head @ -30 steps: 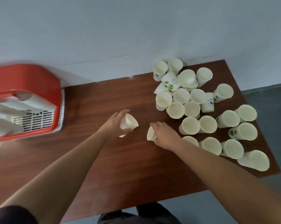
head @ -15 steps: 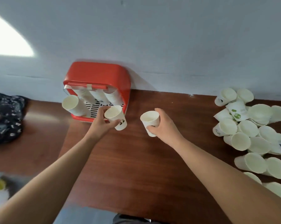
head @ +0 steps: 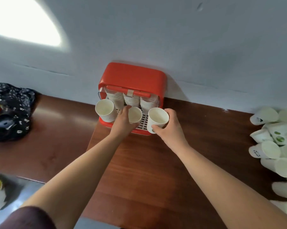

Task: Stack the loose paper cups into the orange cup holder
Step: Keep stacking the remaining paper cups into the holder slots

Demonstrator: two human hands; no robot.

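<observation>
- The orange plastic cup holder (head: pixel 131 78) stands at the far edge of the brown wooden table (head: pixel 139 176), against the wall. It already carries three leaning stacks of white paper cups, and the left stack (head: pixel 104 110) juts out furthest.
- The left hand (head: pixel 123 123) grips a white paper cup (head: pixel 135 115) at the mouth of the middle stack. I cannot tell whether it is nested yet.
- The right hand (head: pixel 170 129) is curled round a second white paper cup (head: pixel 157 119), held just in front of the right stack (head: pixel 147 103) and seemingly not seated.
- The hands are close side by side, not touching.
- A heap of loose white paper cups (head: pixel 270 151) lies at the table's right edge, well apart from the holder and running out of view.
- I judge the job well begun but far from finished, with many cups left.
- A dark patterned cloth bundle (head: pixel 9 111) sits at the left.
</observation>
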